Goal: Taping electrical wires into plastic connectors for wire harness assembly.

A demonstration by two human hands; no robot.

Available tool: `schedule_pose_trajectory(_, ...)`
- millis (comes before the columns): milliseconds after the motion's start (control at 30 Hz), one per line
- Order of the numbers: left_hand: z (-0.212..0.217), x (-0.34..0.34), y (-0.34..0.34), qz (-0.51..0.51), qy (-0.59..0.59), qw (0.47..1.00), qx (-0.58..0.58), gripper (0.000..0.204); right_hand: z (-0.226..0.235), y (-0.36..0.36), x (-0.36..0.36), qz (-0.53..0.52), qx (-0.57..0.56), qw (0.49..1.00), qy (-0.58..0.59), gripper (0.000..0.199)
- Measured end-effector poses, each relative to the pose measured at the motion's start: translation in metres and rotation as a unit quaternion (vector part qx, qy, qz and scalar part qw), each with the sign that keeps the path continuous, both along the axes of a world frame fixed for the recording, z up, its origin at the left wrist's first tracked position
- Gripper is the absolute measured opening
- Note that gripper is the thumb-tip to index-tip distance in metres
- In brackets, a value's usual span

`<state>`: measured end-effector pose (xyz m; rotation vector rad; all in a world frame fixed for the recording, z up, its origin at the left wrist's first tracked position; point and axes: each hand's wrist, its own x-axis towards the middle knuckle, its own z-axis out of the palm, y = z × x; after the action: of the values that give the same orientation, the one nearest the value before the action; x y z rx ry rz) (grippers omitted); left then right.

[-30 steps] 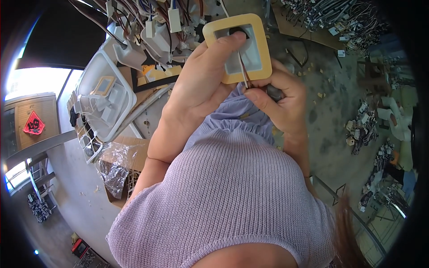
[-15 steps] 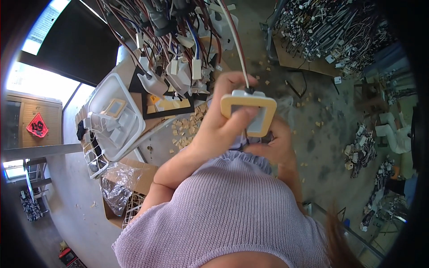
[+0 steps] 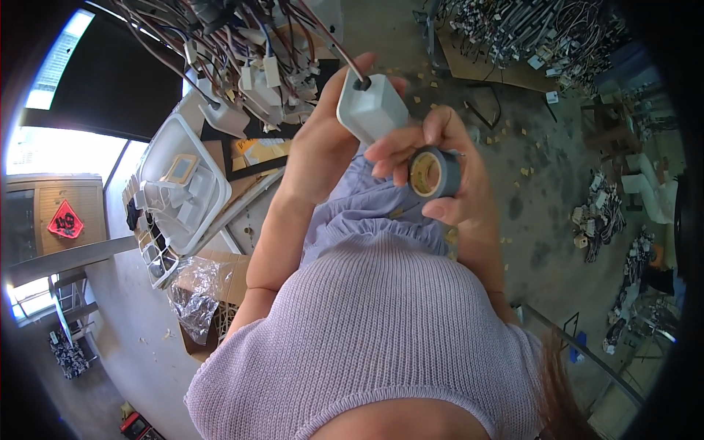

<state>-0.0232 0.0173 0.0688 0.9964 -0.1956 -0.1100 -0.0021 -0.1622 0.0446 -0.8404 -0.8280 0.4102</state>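
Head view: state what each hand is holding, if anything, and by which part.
The left hand grips a white box-shaped part with a cable around its body. The right hand holds a grey roll of tape by its outer rim.

A grey concrete floor (image 3: 543, 220) carried everything. On it at the left lay a white plastic tray (image 3: 209, 198) of pale square frames, with a crumpled clear bag (image 3: 192, 304) in a cardboard box nearer. Small tan scraps (image 3: 524, 172) were scattered right; wired parts (image 3: 513, 33) were heaped far right.
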Motion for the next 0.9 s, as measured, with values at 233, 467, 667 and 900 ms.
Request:
schedule_pose_trajectory(233,-0.006,0.010,-0.006,-0.064,-0.129,0.990,0.000,0.096,0.006,0.005,-0.010,0.069,0.046,0.994,0.077,0.058)
schedule_pose_trajectory(467,-0.001,-0.004,-0.007,0.020,-0.047,0.999,-0.012,0.079,0.015,-0.010,0.008,-0.154,-0.041,0.987,0.033,0.070)
schedule_pose_trajectory(667,0.000,-0.014,-0.009,0.160,-0.094,0.952,0.245,0.058,0.039,-0.007,0.032,-0.322,-0.180,0.921,-0.121,0.056)
schedule_pose_trajectory(900,0.016,-0.019,-0.006,0.179,-0.108,0.925,0.317,0.055,0.072,0.000,0.050,-0.219,-0.291,0.895,-0.258,0.055)
